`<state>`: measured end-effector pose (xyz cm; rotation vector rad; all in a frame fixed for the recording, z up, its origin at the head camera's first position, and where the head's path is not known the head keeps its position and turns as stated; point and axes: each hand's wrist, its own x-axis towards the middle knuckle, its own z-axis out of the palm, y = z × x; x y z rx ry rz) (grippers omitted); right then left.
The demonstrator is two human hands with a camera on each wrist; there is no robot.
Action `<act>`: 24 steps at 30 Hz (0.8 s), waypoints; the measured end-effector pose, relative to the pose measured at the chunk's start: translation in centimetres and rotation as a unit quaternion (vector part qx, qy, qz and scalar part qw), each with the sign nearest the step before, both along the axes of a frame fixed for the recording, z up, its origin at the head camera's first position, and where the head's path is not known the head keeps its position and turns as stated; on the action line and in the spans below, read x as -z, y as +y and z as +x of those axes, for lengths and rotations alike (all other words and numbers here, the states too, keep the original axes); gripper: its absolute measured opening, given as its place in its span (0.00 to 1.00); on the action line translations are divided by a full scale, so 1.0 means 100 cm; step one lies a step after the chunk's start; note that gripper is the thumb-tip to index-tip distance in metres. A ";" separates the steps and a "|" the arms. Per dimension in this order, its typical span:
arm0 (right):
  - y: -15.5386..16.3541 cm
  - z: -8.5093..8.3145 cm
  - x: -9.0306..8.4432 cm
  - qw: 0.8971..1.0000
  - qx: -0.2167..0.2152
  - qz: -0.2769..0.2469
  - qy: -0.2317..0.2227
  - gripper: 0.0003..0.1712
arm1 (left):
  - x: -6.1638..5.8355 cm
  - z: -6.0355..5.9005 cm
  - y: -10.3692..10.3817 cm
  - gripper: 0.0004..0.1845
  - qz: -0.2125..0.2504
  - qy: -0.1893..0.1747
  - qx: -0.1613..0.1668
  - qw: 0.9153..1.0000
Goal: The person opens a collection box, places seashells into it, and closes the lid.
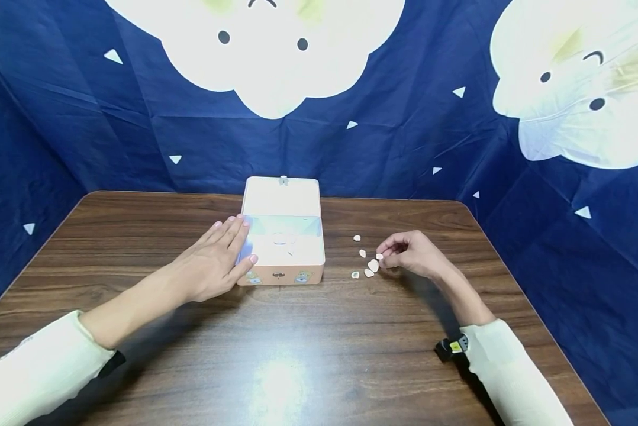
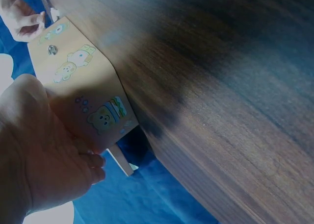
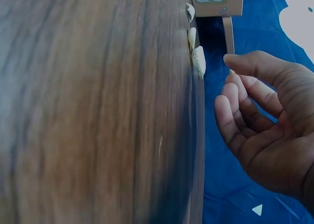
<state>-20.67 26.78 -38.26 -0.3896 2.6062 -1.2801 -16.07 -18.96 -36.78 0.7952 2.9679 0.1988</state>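
Note:
A tin box (image 1: 280,276) with a cartoon-printed front stands with its lid (image 1: 282,196) raised at the back. A few small pale marks show on its bright inside. My left hand (image 1: 212,260) lies with straight fingers against the box's left side and rim; in the left wrist view the palm (image 2: 49,150) faces the printed side (image 2: 93,87). To the right of the box, my right hand (image 1: 417,254) pinches a small white shell (image 1: 380,257) between thumb and fingertips. Several more white shells (image 1: 373,265) lie loosely beside those fingertips; the right wrist view shows some of them (image 3: 198,61).
The box and shells are on a brown wood-grain table (image 1: 276,331), with a bright glare near its front. Behind and beside it hangs a blue cloth (image 1: 393,148) with white cloud faces. A black wrist device (image 1: 447,349) sits at the right sleeve.

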 end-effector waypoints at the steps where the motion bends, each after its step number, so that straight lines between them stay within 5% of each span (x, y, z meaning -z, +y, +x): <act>1: -0.002 0.000 0.000 1.000 0.002 -0.001 0.003 0.13 | 0.000 0.000 0.000 0.44 0.000 0.000 0.000 1.000; 24: -0.041 0.000 -0.002 0.998 0.029 -0.017 0.052 0.10 | 0.000 0.002 0.000 0.44 0.009 -0.002 -0.001 1.000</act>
